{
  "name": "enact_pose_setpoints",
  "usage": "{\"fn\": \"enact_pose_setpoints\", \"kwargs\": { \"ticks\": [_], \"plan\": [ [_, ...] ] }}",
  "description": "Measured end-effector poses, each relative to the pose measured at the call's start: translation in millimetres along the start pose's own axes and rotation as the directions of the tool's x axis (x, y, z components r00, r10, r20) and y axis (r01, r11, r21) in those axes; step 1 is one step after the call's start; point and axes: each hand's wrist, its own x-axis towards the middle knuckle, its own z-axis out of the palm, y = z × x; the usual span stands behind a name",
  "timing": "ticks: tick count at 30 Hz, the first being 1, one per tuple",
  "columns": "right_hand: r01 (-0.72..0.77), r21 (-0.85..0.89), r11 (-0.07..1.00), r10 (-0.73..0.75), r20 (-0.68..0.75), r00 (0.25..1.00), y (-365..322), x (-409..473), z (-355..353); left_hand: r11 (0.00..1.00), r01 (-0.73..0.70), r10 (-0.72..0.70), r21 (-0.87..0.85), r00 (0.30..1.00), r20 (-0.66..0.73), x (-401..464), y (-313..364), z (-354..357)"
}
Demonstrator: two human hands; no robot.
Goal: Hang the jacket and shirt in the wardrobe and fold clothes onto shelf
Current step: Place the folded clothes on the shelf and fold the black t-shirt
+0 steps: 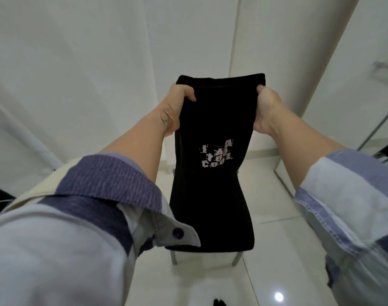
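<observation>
A black garment [219, 120] with a pale printed logo hangs folded lengthwise in front of me, held up by its top edge. My left hand [179, 96] grips the top left corner, fingers curled into the cloth. My right hand [267, 100] grips the top right corner the same way. The lower part of the garment drops in front of a black chair, and the two dark shapes blend so I cannot tell where the cloth ends.
The black chair [210, 228] with grey metal legs stands on the white tiled floor [277, 217] just ahead. White wardrobe panels [100, 62] fill the background. A mirrored door with a metal handle [383, 69] is at the right.
</observation>
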Motion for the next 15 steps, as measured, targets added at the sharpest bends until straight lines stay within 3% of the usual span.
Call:
{"fn": "enact_pose_setpoints", "kwargs": {
  "ticks": [6, 11, 15],
  "plan": [
    [-0.223, 0.0, 0.975, 0.222, -0.096, 0.97, 119, -55, -33, 0.981, 0.194, -0.192, 0.025, 0.98, -0.041, -59, -105, -18],
    [-0.377, 0.012, 0.926, 0.372, -0.191, 0.908, 198, -79, -54, 0.901, 0.433, -0.43, 0.023, 0.899, -0.088, -81, -174, -35],
    [-0.478, 0.009, 0.878, 0.464, -0.255, 0.848, 242, -75, -70, 0.858, 0.514, -0.513, -0.006, 0.855, -0.071, -67, -226, -51]
  ]
}}
